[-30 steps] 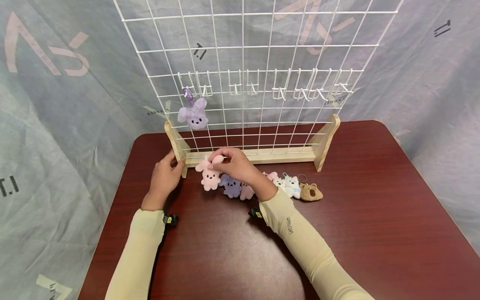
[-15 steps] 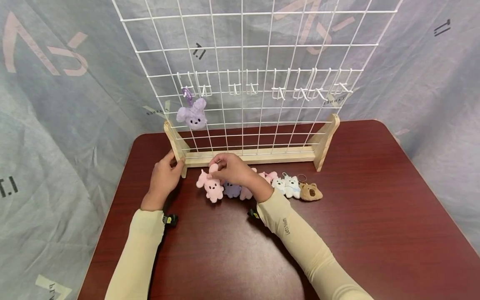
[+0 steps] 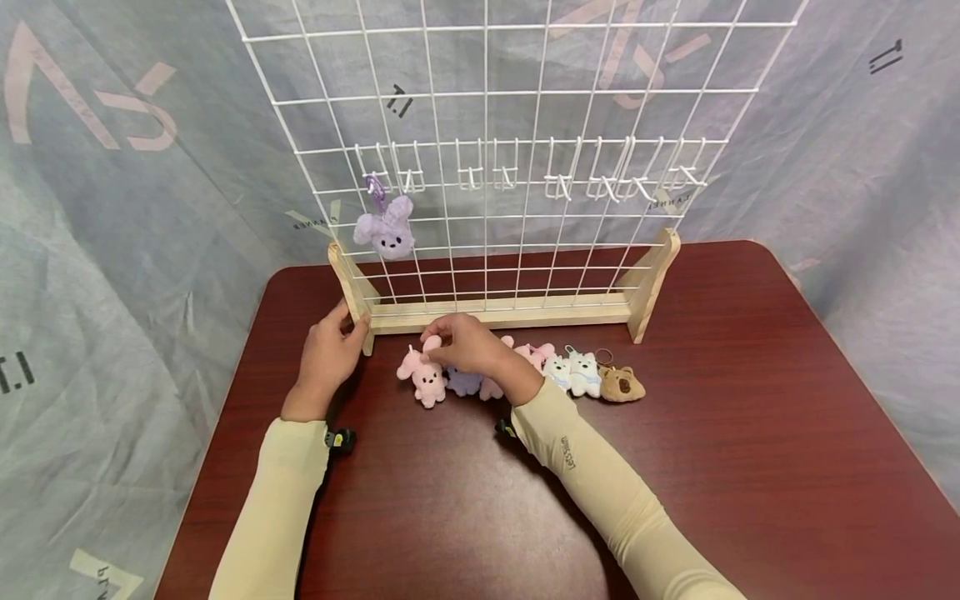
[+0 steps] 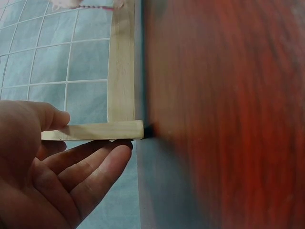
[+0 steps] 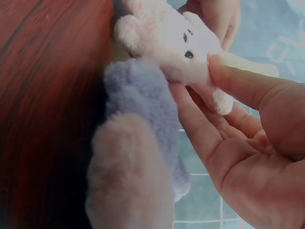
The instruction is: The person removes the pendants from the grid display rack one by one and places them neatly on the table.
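My right hand (image 3: 471, 343) pinches a pink plush bunny keychain (image 3: 429, 384) at the head, by the ears, between thumb and fingers. In the right wrist view the bunny (image 5: 167, 43) sits close over the table, right beside a purple plush (image 5: 138, 90) and another pink plush (image 5: 128, 171). My left hand (image 3: 330, 354) grips the left wooden foot (image 3: 354, 287) of a white wire grid rack (image 3: 486, 200). In the left wrist view the thumb lies on one face of that foot (image 4: 105, 130), the fingers on the other.
A lilac bunny keychain (image 3: 388, 229) hangs from the leftmost hook. Several bare white hooks (image 3: 558, 183) line the grid to its right. White plush dogs (image 3: 584, 373) and a brown plush (image 3: 622, 384) lie in the row on the red-brown table (image 3: 465, 500). Grey cloth (image 3: 112, 275) surrounds it.
My right hand has come down and toward me with the pink bunny, from beside the rack's base to the left end of the plush row. The left hand has stayed put.
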Demonstrator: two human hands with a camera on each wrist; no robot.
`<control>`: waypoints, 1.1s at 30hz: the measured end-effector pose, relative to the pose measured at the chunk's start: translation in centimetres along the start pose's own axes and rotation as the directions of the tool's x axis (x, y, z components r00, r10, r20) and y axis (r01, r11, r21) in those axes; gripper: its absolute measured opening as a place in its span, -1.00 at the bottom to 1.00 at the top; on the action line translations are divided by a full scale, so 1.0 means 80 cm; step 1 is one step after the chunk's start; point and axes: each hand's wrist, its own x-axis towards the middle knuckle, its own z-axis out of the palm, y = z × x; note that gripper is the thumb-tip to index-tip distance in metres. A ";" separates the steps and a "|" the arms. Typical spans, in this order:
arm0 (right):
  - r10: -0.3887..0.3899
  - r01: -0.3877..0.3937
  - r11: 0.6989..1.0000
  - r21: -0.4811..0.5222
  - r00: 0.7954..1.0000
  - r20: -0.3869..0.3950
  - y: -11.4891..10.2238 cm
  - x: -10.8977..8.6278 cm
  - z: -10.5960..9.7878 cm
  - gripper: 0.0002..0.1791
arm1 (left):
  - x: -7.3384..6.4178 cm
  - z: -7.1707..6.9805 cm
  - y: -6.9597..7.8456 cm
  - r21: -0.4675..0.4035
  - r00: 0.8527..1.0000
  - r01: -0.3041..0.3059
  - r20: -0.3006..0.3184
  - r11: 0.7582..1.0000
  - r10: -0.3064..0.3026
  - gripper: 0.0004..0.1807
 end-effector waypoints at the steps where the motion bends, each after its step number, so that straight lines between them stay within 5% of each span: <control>1: 0.002 -0.002 1.000 -0.002 1.000 0.003 0.000 0.000 0.000 -0.76 | 0.000 0.000 0.000 -0.002 1.000 0.000 0.000 1.000 0.000 -0.53; 18: 0.042 -0.041 0.989 -0.144 0.999 0.007 0.010 0.004 -0.002 -0.76 | 0.000 -0.001 0.001 -0.016 1.000 0.003 0.012 1.000 -0.003 -0.50; 33: 0.053 -0.049 0.984 -0.173 0.998 0.018 0.006 0.001 -0.007 -0.80 | 0.001 -0.001 0.002 -0.014 1.000 0.007 0.019 1.000 -0.007 -0.52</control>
